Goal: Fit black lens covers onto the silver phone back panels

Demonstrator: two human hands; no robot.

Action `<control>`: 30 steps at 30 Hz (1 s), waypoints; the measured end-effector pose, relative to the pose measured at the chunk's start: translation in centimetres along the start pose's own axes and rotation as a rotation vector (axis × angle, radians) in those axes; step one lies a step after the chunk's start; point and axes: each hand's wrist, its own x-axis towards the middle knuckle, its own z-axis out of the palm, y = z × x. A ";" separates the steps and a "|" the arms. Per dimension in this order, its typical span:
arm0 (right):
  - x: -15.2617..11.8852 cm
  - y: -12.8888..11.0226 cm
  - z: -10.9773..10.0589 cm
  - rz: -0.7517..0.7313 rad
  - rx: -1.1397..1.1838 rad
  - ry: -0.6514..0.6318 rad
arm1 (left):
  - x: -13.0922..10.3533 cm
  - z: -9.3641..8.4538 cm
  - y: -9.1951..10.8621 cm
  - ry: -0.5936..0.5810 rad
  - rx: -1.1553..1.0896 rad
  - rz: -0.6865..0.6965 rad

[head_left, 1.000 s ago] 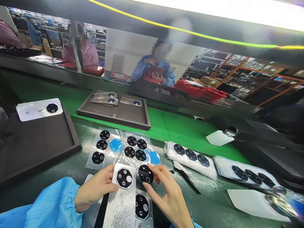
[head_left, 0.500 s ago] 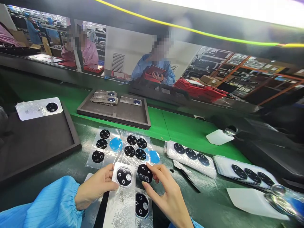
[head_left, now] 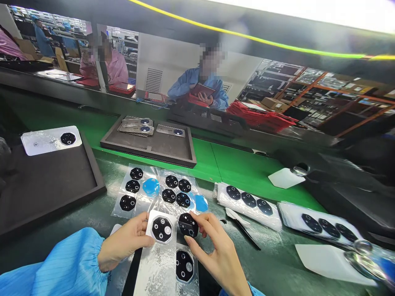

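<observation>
My left hand grips the edge of a silvery phone back cover, thumb on its front near the black eight-sided camera area with several round holes. Between the thumb and fingers of my right hand is a black octagonal camera lens cover, held just right of the phone cover and apart from its camera area. Beneath them lies a second phone back cover, partly hidden. Just beyond my hands, clear film sheets carry several black octagonal pieces and blue round tabs.
A dark tray with one phone cover stands left; another tray with several covers sits behind. Stacked film strips, black tweezers and white sheets with shiny round metal items lie right. A person in blue works beyond the partition.
Both hands hold almost the same position. Across the partition, the co-worker in blue has shifted slightly.
</observation>
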 end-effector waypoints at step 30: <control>0.0 0.1 0.2 0.004 0.011 -0.044 | 0.4 -0.1 -1.0 0.027 -0.033 0.020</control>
